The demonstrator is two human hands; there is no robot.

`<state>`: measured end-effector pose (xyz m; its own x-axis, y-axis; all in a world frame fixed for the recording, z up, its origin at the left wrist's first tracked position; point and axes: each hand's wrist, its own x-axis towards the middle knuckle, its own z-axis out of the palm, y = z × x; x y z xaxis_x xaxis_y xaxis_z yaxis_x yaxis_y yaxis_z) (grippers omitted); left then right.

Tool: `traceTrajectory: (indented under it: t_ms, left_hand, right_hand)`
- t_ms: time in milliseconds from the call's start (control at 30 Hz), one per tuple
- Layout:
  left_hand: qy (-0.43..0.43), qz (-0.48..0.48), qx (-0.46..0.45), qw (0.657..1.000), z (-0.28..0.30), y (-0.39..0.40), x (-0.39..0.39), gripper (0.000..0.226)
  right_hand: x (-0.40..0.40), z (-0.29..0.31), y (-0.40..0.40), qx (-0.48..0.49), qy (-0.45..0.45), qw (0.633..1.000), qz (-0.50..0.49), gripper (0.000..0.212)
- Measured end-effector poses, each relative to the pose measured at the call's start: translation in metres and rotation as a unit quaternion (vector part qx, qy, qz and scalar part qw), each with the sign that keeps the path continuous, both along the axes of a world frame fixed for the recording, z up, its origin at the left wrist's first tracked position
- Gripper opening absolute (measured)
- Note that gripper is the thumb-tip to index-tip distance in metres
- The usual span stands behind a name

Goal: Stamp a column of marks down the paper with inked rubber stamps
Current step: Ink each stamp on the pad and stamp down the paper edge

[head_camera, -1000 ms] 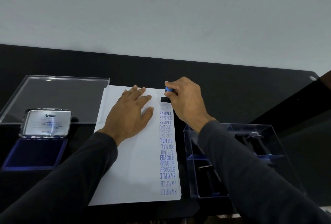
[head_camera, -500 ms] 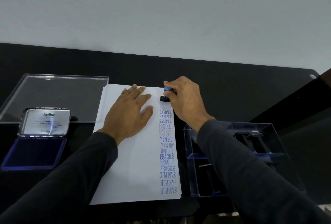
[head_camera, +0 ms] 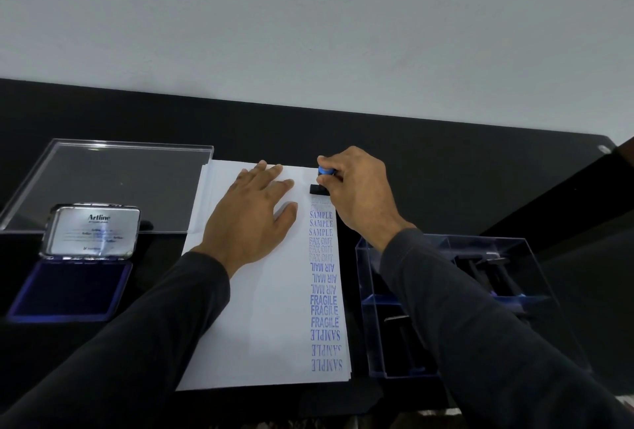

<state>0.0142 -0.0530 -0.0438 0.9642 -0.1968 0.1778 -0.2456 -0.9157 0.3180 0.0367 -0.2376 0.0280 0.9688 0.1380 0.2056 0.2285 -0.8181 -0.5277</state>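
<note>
A white paper (head_camera: 254,308) is laid on the black surface (head_camera: 446,167). A rubber stamp (head_camera: 320,185) with a blue knob is grasped by the right hand (head_camera: 360,192) and pressed at the paper's far right corner, at the top of a column of blue marks (head_camera: 324,284). The paper's upper middle is pinned by the left hand (head_camera: 250,219), fingers flat and released. An open ink pad (head_camera: 73,288) is seen left of the paper, a clear stamp box (head_camera: 514,257) right of it.
</note>
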Motion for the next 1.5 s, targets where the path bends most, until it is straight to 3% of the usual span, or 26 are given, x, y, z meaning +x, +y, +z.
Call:
traceTrajectory:
  t_ms: [267, 467, 667, 1167, 1500]
  left_hand:
    - [0.004, 0.005, -0.001, 1.0, 0.001, -0.001, 0.0, 0.056]
    - [0.015, 0.004, -0.002, 1.0, 0.002, -0.001, -0.001, 0.065]
    - [0.003, 0.006, 0.004, 1.0, 0.002, -0.001, -0.001, 0.054]
    - [0.021, 0.008, -0.008, 1.0, 0.004, -0.002, -0.001, 0.068]
    - [0.011, 0.003, -0.01, 1.0, 0.003, -0.001, -0.001, 0.057]
  right_hand:
    - [0.002, 0.002, -0.003, 0.006, 0.016, 1.0, 0.001, 0.025]
    - [0.005, 0.001, -0.004, -0.007, 0.014, 1.0, 0.004, 0.022]
    - [0.008, -0.002, -0.004, -0.005, 0.004, 1.0, 0.001, 0.016]
    - [0.004, -0.003, -0.006, 0.011, -0.001, 1.0, 0.012, 0.015]
    - [0.012, -0.002, -0.004, -0.001, -0.015, 1.0, 0.01, 0.013]
